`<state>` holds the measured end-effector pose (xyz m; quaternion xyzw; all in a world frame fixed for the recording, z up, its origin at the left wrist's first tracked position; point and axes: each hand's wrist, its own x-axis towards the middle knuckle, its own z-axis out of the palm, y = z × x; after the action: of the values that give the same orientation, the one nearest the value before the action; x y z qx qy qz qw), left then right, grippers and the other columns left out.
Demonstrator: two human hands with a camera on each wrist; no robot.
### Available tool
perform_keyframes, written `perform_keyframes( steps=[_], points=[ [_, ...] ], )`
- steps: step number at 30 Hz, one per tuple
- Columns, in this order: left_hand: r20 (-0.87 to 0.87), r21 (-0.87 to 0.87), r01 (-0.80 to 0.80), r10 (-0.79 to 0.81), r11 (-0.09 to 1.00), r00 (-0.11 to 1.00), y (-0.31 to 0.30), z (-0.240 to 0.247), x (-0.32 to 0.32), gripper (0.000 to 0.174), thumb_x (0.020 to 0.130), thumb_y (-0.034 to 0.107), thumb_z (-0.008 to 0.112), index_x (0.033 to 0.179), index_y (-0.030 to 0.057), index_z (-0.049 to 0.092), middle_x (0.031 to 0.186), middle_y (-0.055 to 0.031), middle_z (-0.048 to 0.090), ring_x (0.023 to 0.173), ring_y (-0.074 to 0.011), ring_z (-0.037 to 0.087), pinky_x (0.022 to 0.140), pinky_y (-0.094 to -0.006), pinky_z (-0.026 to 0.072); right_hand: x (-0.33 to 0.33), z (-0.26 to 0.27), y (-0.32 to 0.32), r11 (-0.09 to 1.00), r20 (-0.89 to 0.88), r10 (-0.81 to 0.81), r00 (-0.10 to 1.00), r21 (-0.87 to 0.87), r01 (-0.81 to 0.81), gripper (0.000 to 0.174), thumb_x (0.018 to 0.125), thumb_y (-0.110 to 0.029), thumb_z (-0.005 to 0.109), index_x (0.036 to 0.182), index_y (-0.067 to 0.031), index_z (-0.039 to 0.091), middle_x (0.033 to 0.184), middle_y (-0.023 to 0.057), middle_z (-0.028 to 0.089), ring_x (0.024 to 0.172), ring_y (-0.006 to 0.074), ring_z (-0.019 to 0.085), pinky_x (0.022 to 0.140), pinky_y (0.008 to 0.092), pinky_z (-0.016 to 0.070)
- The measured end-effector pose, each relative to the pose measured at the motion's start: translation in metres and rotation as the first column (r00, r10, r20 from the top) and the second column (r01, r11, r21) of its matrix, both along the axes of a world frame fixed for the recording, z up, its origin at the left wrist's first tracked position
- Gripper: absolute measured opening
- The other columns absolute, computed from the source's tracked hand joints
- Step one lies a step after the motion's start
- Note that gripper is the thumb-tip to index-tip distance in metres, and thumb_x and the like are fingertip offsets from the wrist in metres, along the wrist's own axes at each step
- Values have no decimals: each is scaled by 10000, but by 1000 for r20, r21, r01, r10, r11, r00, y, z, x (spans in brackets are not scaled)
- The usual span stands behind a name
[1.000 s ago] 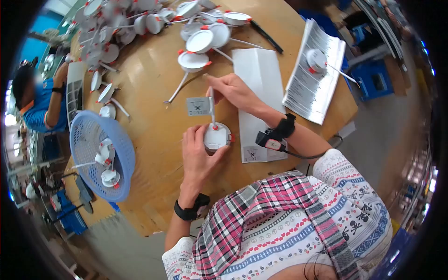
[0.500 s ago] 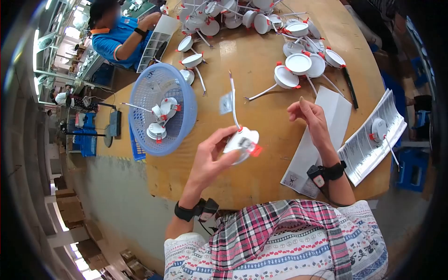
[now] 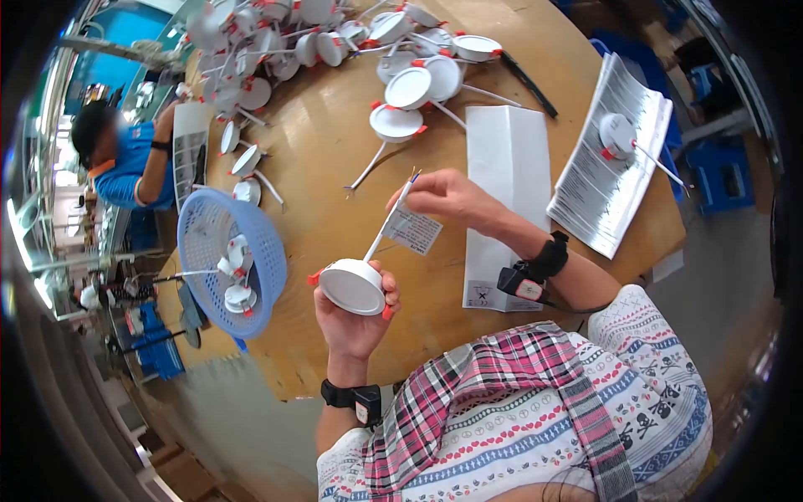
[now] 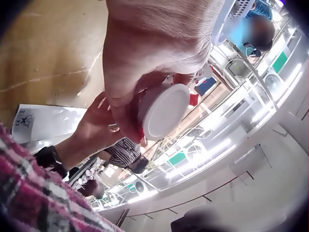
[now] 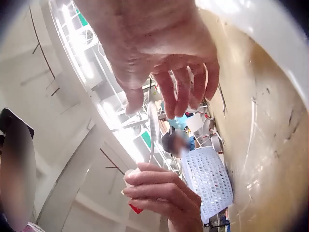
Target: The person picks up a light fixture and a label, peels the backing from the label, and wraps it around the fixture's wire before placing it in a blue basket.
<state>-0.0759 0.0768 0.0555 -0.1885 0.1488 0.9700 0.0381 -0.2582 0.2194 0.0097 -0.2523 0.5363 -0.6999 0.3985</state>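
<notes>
A round white downlight point(image 3: 353, 286) with red clips is held in my left hand point(image 3: 355, 330), its smooth face tilted up. In the left wrist view the fingers curl around the lamp's rim point(image 4: 167, 112). Its white cable point(image 3: 383, 230) rises toward my right hand point(image 3: 456, 199), bare wire ends at its tip. A printed label tag point(image 3: 416, 232) hangs off the cable. The right wrist view shows the cable point(image 5: 152, 128) in the gap between the thumb and bent fingers of the right hand point(image 5: 154, 53).
A blue plastic basket point(image 3: 274, 276) holding several downlights stands at left. More downlights point(image 3: 255, 58) are heaped at the back. White paper point(image 3: 506, 159) lies right of centre, and printed sheets point(image 3: 585, 201) bear one lamp point(image 3: 617, 134). A black pen point(image 3: 529, 84) lies behind. Another person point(image 3: 125, 159) sits at far left.
The downlight went from the tabletop into the left hand's lift, then turned so its smooth face shows. The right hand moved away from the cable and has come back beside its tip.
</notes>
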Motion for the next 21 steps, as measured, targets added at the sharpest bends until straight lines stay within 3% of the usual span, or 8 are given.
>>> perform_keyframes(
  steps=[3, 4, 7, 10, 17, 20, 21],
  points=[
    [9, 1, 31, -31, 1000, 999, 1, -5, -6, 599, 821, 484, 509, 1161, -8, 466, 955, -157, 488, 803, -245, 463, 702, -332, 442, 1, 4, 5, 998, 30, 58, 998, 22, -59, 242, 850, -208, 635, 947, 12, 662, 854, 20, 647, 785, 53, 557, 717, 218, 444],
    [3, -8, 32, -32, 999, 999, 1, -7, -7, 597, 824, 480, 504, 1162, -10, 464, 963, -160, 489, 807, -247, 463, 704, -330, 438, 2, 0, 3, 1000, 35, 19, 999, -7, -19, 208, 826, -183, 666, 900, 12, 674, 788, -3, 644, 728, 35, 549, 654, 202, 439],
    [-17, 0, 41, -41, 999, 999, -2, -12, -10, 592, 832, 476, 494, 1163, -14, 460, 973, -163, 493, 821, -247, 463, 708, -324, 426, 2, 0, 2, 998, 62, -7, 998, -58, 10, 230, 829, -216, 666, 869, 10, 676, 746, -18, 622, 700, 29, 527, 634, 203, 423],
    [-46, 81, 48, -45, 995, 998, -6, -18, -15, 640, 813, 507, 489, 1160, -30, 450, 998, -190, 512, 852, -267, 483, 750, -335, 415, 0, 6, 5, 995, -8, 81, 997, 62, -81, 255, 821, -246, 676, 862, 6, 671, 719, -34, 589, 668, 24, 489, 596, 211, 397],
    [-55, 182, 75, -66, 981, 996, -9, -28, -22, 647, 808, 510, 476, 1155, -36, 445, 1053, -210, 513, 861, -284, 493, 784, -355, 414, 1, 1, 5, 999, 44, 23, 999, 37, -25, 310, 855, -311, 629, 862, -3, 655, 710, -47, 563, 657, 22, 454, 577, 221, 372],
    [-93, 180, 92, -76, 979, 993, -9, -29, -24, 651, 813, 504, 469, 1175, -36, 445, 1095, -215, 499, 946, -315, 509, 837, -385, 426, -1, -1, 3, 999, 11, -40, 999, 6, 40, 332, 866, -329, 610, 839, -1, 650, 688, -48, 545, 650, 24, 444, 577, 220, 366],
    [-77, 107, 116, -108, 987, 991, -10, -30, -24, 659, 812, 507, 474, 1185, -36, 444, 1106, -210, 496, 985, -323, 502, 858, -403, 425, -2, -2, 2, 996, 18, -84, 996, -3, 84, 345, 862, -340, 612, 819, 0, 650, 669, -48, 532, 639, 26, 432, 568, 221, 356]
  ],
)
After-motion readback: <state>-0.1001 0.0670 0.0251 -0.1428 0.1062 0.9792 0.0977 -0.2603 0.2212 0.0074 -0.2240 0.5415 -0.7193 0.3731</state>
